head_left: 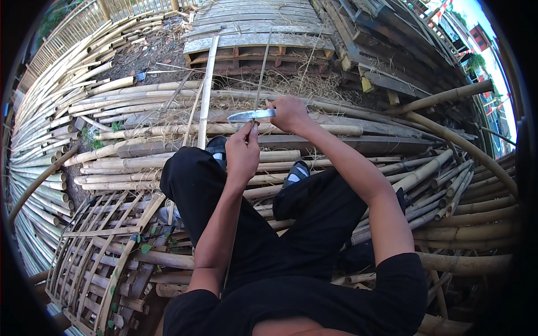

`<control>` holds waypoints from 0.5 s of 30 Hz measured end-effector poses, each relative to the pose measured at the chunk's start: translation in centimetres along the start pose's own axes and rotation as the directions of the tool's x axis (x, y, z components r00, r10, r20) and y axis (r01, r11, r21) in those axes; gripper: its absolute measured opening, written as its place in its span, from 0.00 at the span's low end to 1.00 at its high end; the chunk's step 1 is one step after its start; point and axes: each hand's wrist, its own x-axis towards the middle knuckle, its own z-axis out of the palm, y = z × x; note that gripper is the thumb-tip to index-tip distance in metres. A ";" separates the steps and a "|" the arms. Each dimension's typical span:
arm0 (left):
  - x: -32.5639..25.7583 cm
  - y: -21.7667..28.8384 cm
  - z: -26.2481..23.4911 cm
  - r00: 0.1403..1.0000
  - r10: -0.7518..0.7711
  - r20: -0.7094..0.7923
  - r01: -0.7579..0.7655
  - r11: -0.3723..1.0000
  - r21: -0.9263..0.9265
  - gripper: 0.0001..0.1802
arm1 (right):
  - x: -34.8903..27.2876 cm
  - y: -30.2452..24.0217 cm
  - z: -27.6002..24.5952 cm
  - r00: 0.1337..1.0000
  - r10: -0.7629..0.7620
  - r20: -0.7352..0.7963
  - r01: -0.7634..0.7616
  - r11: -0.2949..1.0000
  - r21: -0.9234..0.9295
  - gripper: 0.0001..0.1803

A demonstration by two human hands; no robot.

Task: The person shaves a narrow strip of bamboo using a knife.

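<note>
Apparent paring: the right hand (290, 114) grips a silver metal knife (246, 116) across the thin brown bamboo strip (263, 70) that the left hand (242, 150) pinches, steady blade control seemingly called for next.

Free room is found between the two forearms (350, 162), over the legs (319, 204). Directly ahead of the left hand (243, 150), the way is blocked by the knife (244, 116); farther left, it is crossed by a pale strip (208, 95).

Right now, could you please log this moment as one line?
left hand: pinching slender bamboo strip | right hand: gripping knife | knife: crosswise to strip | nearby: bamboo poles
</note>
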 end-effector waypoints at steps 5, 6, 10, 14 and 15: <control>-2.3 -2.9 -1.3 0.992 0.108 0.065 -0.111 0.993 0.039 0.13 | 3.9 10.9 -6.2 0.797 0.426 -0.428 -0.373 0.905 0.205 0.22; -1.8 -2.3 -1.3 0.993 0.057 0.098 -0.052 0.997 -0.059 0.13 | 3.8 12.8 -6.2 0.744 0.462 -0.483 -0.363 0.886 0.288 0.24; -0.5 0.1 -1.5 0.967 -0.102 0.235 0.190 0.899 -0.395 0.15 | 1.2 11.4 -4.6 0.909 0.322 -0.265 -0.198 0.893 0.405 0.27; -0.5 -0.2 -1.5 0.966 -0.087 0.244 0.189 0.879 -0.437 0.14 | -1.6 4.4 -5.1 0.987 0.030 -0.156 0.007 0.973 0.231 0.26; -0.5 -0.1 -1.3 0.965 -0.086 0.247 0.184 0.894 -0.408 0.14 | -2.2 3.2 -4.6 0.992 -0.023 -0.125 0.049 0.977 0.209 0.25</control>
